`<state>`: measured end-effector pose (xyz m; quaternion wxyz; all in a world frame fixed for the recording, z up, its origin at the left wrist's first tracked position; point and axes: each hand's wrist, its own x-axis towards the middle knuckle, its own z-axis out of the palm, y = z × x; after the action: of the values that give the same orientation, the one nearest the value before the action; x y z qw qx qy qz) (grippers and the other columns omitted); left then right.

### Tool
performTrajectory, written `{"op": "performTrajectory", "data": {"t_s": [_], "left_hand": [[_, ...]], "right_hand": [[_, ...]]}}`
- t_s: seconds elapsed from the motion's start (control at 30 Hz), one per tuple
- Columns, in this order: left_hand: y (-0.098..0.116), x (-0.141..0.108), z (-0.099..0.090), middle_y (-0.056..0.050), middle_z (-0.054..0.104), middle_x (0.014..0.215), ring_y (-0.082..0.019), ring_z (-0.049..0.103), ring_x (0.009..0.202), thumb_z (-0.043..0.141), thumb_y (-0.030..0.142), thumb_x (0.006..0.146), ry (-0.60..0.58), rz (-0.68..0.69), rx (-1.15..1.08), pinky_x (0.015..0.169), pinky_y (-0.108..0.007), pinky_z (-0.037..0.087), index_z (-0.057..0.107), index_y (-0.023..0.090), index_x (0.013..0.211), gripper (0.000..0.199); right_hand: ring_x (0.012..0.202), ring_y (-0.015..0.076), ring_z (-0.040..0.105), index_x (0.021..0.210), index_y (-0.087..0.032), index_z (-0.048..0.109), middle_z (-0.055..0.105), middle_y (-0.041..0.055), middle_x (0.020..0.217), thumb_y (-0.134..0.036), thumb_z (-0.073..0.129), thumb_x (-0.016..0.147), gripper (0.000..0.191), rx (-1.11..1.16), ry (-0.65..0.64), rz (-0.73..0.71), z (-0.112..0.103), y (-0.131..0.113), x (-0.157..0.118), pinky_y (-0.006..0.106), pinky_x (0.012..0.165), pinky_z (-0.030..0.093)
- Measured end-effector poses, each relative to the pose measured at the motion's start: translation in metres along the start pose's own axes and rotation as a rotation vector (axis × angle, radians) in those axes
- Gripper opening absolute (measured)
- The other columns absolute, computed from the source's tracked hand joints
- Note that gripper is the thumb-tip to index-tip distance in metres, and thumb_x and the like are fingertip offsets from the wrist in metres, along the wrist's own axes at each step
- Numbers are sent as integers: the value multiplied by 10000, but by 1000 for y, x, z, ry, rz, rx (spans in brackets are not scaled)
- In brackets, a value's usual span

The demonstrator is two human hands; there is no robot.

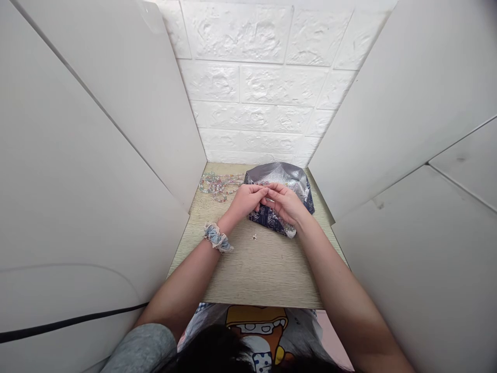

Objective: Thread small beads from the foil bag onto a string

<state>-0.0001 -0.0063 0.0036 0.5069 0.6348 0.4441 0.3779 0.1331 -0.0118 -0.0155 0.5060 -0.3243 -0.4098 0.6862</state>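
The person is sitting at a narrow wooden table (264, 274) boxed in by white panels, and both hands are meeting over a silvery, blue-patterned pouch (289, 178). The left hand (245, 201) and the right hand (285, 203) are pressing their fingertips together, pinching something too small for me to make out; it may be a bead or a thread end, I cannot tell which. Just beside the pouch, to the left, a heap of pastel bead strands (219, 185) is lying against the back wall. A tiny loose piece (254, 237) is sitting alone on the bare wood nearer the person, close to the left wrist with its blue scrunchie (217, 238).

What is worrying me: whatever is being pinched looks tiny, so a slight loosening of either grip could be dropping it into the pouch folds or off the table. The forearm sliding could also be sweeping that loose piece over the edge, and the strands look ready to tangle
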Motion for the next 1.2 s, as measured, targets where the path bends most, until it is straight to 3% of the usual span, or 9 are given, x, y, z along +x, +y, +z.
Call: {"op": "performTrajectory", "data": {"t_s": [0.33,0.47,0.57,0.67,0.83,0.97,1.07,1.2], "left_hand": [[1,2,-4,24,516,500,-23,370,334,518,384,693,-40,-39,-38,360,-176,287,562,123,594,282],[0,3,-4,1,546,557,-20,400,344,495,383,711,-36,-61,-75,345,-165,258,568,114,635,288],[1,2,-3,-34,576,655,-47,492,415,451,415,736,-56,-74,-129,334,-155,233,582,114,777,331],[2,1,-2,-46,579,699,-75,539,510,472,433,722,-89,-80,-152,347,-150,262,580,118,865,362],[1,2,-3,1,525,597,-35,434,446,530,404,687,-90,-59,-146,356,-156,241,589,125,739,290],[1,3,-4,37,460,530,-16,354,393,542,374,682,-64,-62,-173,361,-168,215,586,137,728,246],[2,3,-4,50,417,500,-17,330,378,535,378,686,-36,-66,-188,358,-177,190,587,139,742,251],[4,1,-5,76,307,447,-15,255,353,527,386,691,-11,-58,-218,356,-184,151,583,140,769,264]], "right_hand": [[639,119,555,694,-164,593,599,2,652,-298,670,573,196,-383,153,-157,-5,-5,-1,320,699,461],[688,125,545,653,-178,574,585,6,711,-280,634,611,125,-478,140,-271,-2,-8,-3,305,694,445],[803,138,530,642,-187,577,571,13,813,-264,603,639,81,-612,89,-340,1,-12,-5,314,773,414],[848,139,512,650,-189,586,561,14,850,-276,584,657,87,-695,77,-357,2,-16,-6,317,811,388],[752,130,520,733,-197,575,564,13,826,-312,546,690,126,-657,148,-320,-4,-15,-3,289,707,421],[801,158,505,818,-191,586,569,45,859,-271,456,758,164,-1106,282,-367,-14,-11,-1,314,756,388],[875,184,480,825,-177,600,554,78,912,-201,421,774,187,-1496,243,-342,-19,-6,0,316,775,363],[871,196,470,882,-174,595,543,101,942,-161,370,796,241,-1728,197,-312,-20,1,2,313,745,356]]}}
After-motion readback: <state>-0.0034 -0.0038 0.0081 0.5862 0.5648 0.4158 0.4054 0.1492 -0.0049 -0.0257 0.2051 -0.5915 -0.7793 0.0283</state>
